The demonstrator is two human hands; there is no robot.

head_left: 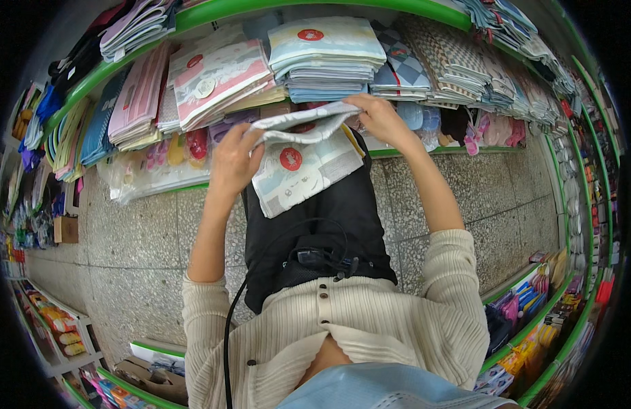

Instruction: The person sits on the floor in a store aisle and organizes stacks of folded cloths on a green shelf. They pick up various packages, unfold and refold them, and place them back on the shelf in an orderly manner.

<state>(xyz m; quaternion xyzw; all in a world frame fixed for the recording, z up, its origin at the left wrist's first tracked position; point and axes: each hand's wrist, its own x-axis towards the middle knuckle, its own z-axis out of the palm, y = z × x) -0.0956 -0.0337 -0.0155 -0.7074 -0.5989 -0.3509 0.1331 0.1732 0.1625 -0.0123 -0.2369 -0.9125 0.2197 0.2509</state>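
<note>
Both my hands hold a folded grey-white towel by its two ends. My left hand grips the left end, and my right hand pinches the right end. Against my black trousers, just below the held cloth, lies a folded towel with a pale animal print, grey patches and a round red sticker. Whether the two are one piece cannot be told. Behind my hands a shelf carries a stack of pale blue and yellow towels, and left of it a stack of pink and white towels.
Blue and brown checked towels lie at the right of the shelf. Bagged slippers are on the level below. Green-edged racks stand to my right, a white rack to my lower left. A cardboard box is at the left.
</note>
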